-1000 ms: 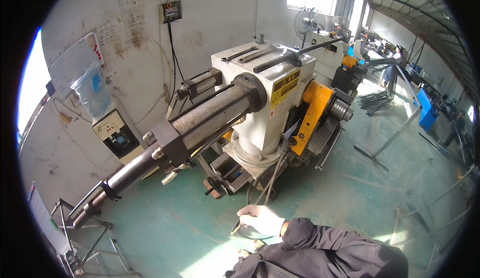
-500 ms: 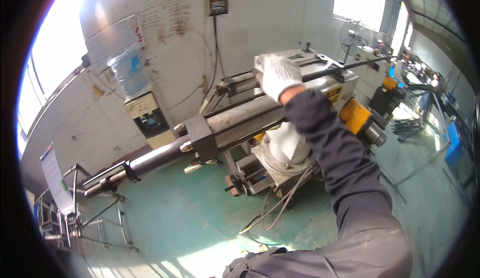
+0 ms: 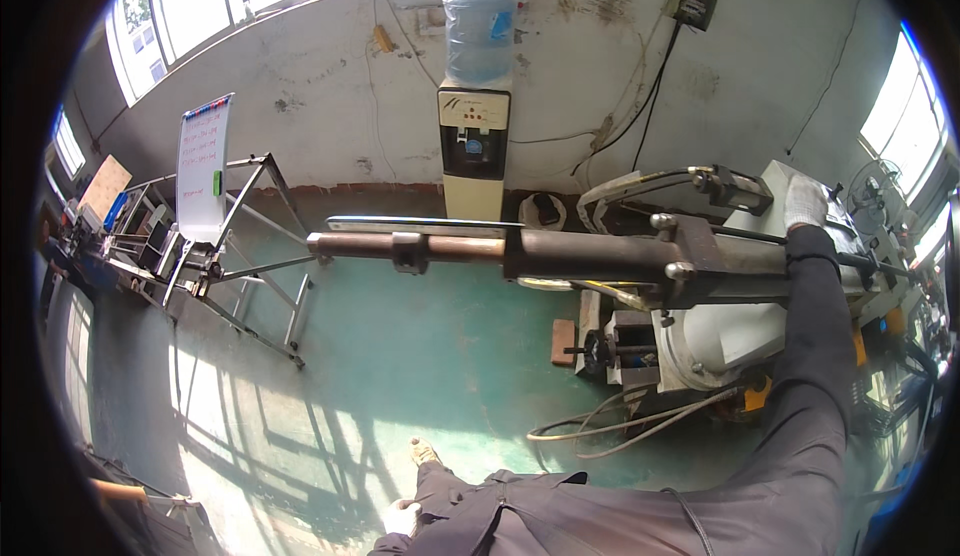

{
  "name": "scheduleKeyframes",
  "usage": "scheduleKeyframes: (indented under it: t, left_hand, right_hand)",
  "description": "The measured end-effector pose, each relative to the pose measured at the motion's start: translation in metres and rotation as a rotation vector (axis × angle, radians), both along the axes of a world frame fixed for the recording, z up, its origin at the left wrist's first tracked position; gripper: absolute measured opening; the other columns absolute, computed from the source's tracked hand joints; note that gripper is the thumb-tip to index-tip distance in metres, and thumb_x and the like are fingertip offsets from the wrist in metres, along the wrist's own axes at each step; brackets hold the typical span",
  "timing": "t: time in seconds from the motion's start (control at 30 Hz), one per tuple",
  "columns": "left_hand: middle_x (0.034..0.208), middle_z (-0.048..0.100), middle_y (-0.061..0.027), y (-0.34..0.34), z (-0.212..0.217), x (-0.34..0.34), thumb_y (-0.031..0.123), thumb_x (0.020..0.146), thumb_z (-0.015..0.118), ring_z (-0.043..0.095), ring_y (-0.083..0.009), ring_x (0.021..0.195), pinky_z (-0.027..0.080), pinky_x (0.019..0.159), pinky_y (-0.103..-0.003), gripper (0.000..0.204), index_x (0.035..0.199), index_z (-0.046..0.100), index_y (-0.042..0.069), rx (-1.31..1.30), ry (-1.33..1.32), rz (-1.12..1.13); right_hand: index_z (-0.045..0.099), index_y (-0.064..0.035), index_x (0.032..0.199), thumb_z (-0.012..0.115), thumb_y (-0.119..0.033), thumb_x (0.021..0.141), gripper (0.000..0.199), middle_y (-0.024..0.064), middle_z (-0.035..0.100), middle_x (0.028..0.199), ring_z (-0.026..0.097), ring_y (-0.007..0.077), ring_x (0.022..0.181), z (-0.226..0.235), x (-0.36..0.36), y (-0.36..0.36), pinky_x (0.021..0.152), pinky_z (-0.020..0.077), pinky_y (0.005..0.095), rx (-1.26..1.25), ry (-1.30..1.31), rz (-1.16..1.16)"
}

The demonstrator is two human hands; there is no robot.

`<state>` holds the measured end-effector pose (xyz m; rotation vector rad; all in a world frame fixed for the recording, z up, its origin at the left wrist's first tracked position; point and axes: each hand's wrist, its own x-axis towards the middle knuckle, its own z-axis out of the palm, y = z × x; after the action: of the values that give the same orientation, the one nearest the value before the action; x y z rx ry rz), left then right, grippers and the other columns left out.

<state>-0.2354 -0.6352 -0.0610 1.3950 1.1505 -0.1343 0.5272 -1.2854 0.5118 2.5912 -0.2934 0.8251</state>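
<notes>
The right hand [image 3: 805, 202], in a white work glove, rests on top of the pale machine housing [image 3: 720, 341] at the right of the view, at the end of a dark sleeve stretched up and away from the body. Its fingers lie flat against the top of the housing; whether they grip anything there cannot be told. The left hand [image 3: 402, 518], also gloved in white, hangs low beside the person's dark jacket at the bottom of the frame, loosely curled and holding nothing that shows.

Just left of the right hand, a heavy dark clamp block [image 3: 690, 261] sits on the machine, and from it a long steel tube [image 3: 470, 248] runs level toward the left, well out over the green floor [image 3: 400, 376]. A small collar [image 3: 410, 251] is fitted around the tube near its free end. Cables [image 3: 610, 424] trail across the floor from the base of the machine.

Against the back wall stands a water dispenser [image 3: 473, 151] with a blue bottle on top. To the left, a metal frame stand [image 3: 250, 246] carries a whiteboard [image 3: 203, 166].
</notes>
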Motion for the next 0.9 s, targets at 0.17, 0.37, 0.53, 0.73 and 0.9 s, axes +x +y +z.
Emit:
scheduleKeyframes:
  t: [0.17,0.37,0.53,0.73,0.9]
  left_hand:
    - [0.100,0.085,-0.0112,0.146,-0.005,0.048,0.010,0.098,0.083,0.076,-0.0168,0.082,0.062,0.075,-0.034,0.030,0.122,0.084,-0.006,0.062,0.015,-0.021]
    - [0.094,0.075,-0.0062,0.324,0.045,0.161,0.008,0.105,0.077,0.070,-0.0174,0.073,0.059,0.065,-0.033,0.021,0.124,0.078,0.000,0.093,-0.104,-0.165]
    - [0.107,0.077,-0.0081,0.391,0.107,0.304,0.011,0.107,0.077,0.070,-0.0162,0.079,0.059,0.072,-0.033,0.029,0.134,0.075,-0.002,-0.038,-0.247,-0.161]
    - [0.114,0.080,-0.0125,0.387,0.148,0.455,0.017,0.112,0.077,0.077,-0.0228,0.088,0.067,0.082,-0.039,0.031,0.136,0.074,-0.002,-0.182,-0.328,-0.524]
    - [0.114,0.079,-0.0128,0.407,0.217,0.541,0.026,0.115,0.074,0.076,-0.0235,0.095,0.066,0.089,-0.039,0.034,0.134,0.077,-0.003,-0.179,-0.261,-0.902]
  right_hand:
    - [0.080,-0.0152,0.128,0.059,-0.017,0.114,0.025,0.0178,0.083,0.125,0.082,0.0414,0.118,0.023,-0.070,0.048,0.100,0.0667,0.0535,0.061,-0.350,-0.086]
    - [0.088,-0.0039,0.121,0.091,-0.019,0.101,0.026,0.0108,0.090,0.115,0.085,0.0250,0.100,0.012,-0.236,0.068,0.091,0.0652,0.0406,0.702,-1.104,0.161]
    - [0.077,0.0093,0.132,0.083,-0.004,0.104,0.031,0.0196,0.079,0.127,0.080,0.0315,0.113,-0.111,-0.393,0.136,0.103,0.0712,0.0422,1.348,-1.417,0.206]
    - [0.065,0.0046,0.150,0.078,0.007,0.108,0.045,0.0197,0.073,0.139,0.074,0.0320,0.130,-0.277,-0.456,0.295,0.121,0.0649,0.0499,1.568,-1.710,0.050]
    - [0.067,-0.0039,0.136,0.080,0.012,0.099,0.042,0.0127,0.076,0.119,0.078,0.0325,0.111,-0.393,-0.423,0.423,0.097,0.0697,0.0512,1.758,-1.772,-0.195]
